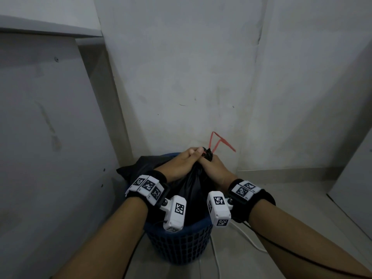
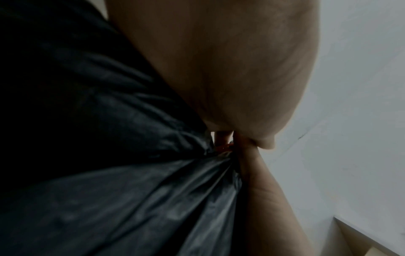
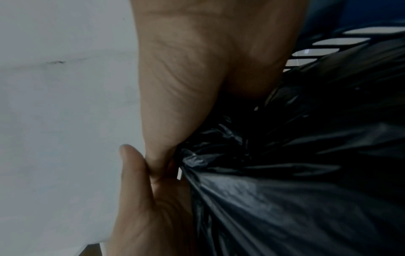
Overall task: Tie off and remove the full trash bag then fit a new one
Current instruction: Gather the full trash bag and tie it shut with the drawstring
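Both hands — left hand (image 1: 182, 161) and right hand (image 1: 213, 165) — have their fingers clamped on the gathered neck of the black trash bag (image 1: 191, 190), which sits in the blue bin (image 1: 181, 244); red ties (image 1: 218, 141) stick up.

No words, brand names or numbers can be read anywhere. The only signs are black-and-white square coded markers (image 1: 149, 185) on the white plastic wrist-worn camera units (image 1: 174, 213) just behind both hands; they carry no legible letters.
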